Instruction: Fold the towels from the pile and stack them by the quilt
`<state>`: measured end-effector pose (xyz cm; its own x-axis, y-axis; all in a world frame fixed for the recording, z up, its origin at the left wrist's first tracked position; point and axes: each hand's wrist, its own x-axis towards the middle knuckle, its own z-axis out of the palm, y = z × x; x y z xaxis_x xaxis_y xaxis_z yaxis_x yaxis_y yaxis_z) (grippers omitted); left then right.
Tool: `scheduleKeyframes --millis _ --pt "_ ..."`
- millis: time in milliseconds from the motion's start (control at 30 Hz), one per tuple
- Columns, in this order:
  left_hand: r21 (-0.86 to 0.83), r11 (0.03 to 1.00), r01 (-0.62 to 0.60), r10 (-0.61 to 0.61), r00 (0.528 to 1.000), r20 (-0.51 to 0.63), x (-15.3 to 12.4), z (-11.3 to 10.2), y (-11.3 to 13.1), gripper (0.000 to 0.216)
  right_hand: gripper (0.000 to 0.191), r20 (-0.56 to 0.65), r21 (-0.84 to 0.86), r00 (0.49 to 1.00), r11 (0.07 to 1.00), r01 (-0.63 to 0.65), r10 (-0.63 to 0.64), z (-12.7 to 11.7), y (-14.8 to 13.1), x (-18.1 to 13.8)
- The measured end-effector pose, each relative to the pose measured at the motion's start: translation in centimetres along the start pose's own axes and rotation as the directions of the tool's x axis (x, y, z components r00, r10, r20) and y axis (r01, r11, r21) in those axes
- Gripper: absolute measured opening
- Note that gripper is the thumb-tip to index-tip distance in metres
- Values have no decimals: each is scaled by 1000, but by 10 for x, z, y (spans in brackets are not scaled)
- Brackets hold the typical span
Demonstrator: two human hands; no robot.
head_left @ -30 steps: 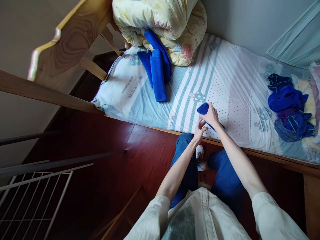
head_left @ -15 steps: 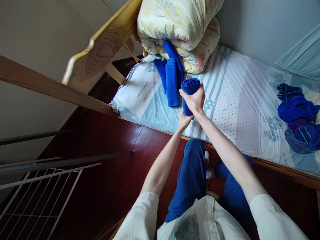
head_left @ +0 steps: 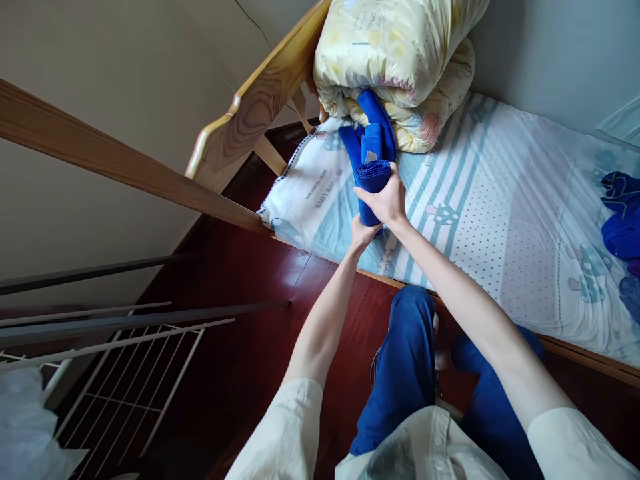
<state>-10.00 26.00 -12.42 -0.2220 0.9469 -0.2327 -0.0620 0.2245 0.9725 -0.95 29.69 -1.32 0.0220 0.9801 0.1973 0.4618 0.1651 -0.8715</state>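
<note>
Both of my hands are wrapped round a rolled blue towel (head_left: 371, 200), which stands upright over the bed. My right hand (head_left: 393, 199) grips its upper side with the thumb across the front. Lower down, my left hand (head_left: 365, 232) clasps the bottom end, its fingers partly hidden behind the roll. The coiled edge shows at the top. Just beyond the roll, several folded or rolled blue towels (head_left: 373, 141) lie together on the bed sheet, against the quilt; the roll in my hands partly covers them.
A thick folded yellow quilt (head_left: 380, 53) sits at the head of the bed (head_left: 480, 227). Crumpled blue clothes (head_left: 620, 217) lie at the far right. A wooden headboard (head_left: 260, 87) and rail (head_left: 125, 173) border the left. A white wire rack (head_left: 130, 393) stands at the lower left.
The view has swung left, so the bed and quilt appear further right. My hands have brought the rolled towel closer to the other blue towels, now overlapping them in view.
</note>
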Motion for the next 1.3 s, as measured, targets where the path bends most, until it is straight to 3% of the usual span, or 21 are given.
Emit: scheduleKeyframes --millis 367,667,967,1067,1133,1233,1300 --pt "0 999 42 -42 998 44 2 -6 -11 52 62 39 -110 999 994 -28 33 13 29 -7" --pt "35 998 45 -47 998 46 7 -7 -17 56 60 54 -120 999 993 4 2 13 32 -6" --pt "78 996 41 -45 998 42 10 -5 -19 51 68 24 -68 997 996 -66 68 13 26 -5" --pt "123 992 -40 36 999 32 9 -6 -21 67 81 23 -29 997 997 -74 75 14 27 -5" --pt "187 972 -142 156 986 -66 3 -8 -25 84 93 15 -8 997 997 -80 80 11 31 -8" --pt "326 915 -237 325 912 -249 -17 -14 -36 101 111 2 23 992 991 -129 129 -2 47 -27" --pt "421 871 -255 387 882 -267 -37 -18 -46 94 117 5 60 980 979 -197 197 -19 63 -51"
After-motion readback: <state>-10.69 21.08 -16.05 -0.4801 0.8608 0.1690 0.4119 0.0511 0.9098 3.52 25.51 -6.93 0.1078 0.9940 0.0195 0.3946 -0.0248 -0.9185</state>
